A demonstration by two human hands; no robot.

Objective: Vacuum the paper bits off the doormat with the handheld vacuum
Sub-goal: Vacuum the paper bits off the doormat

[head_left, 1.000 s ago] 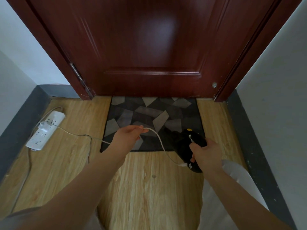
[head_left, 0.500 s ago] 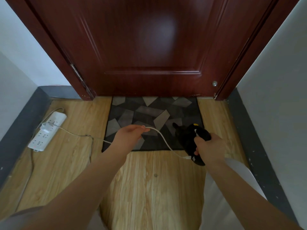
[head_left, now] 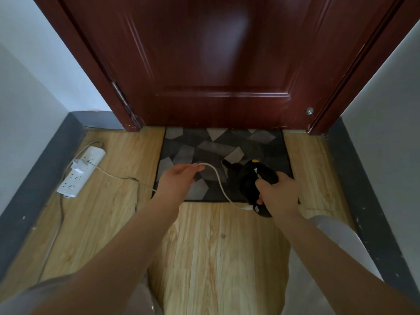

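Observation:
A dark doormat [head_left: 204, 146] with grey angular patches lies on the wooden floor in front of the door. My right hand [head_left: 278, 194] grips the handle of a black handheld vacuum [head_left: 246, 178] with a yellow button, over the mat's near right part, nozzle pointing left and away. My left hand [head_left: 179, 178] pinches the vacuum's white cord [head_left: 218, 180] above the mat's near left part. The cord loops from my left hand to the rear of the vacuum. No paper bits can be made out on the mat.
A closed dark red door [head_left: 216, 64] stands right behind the mat. A white power strip [head_left: 79, 171] lies on the floor at the left, with the cord's plug in it. Dark skirting runs along both walls. Bare wooden floor [head_left: 216, 258] lies in front of me.
My right hand has carried the vacuum forward from the mat's near edge onto the mat. My left hand with the cord has moved slightly forward.

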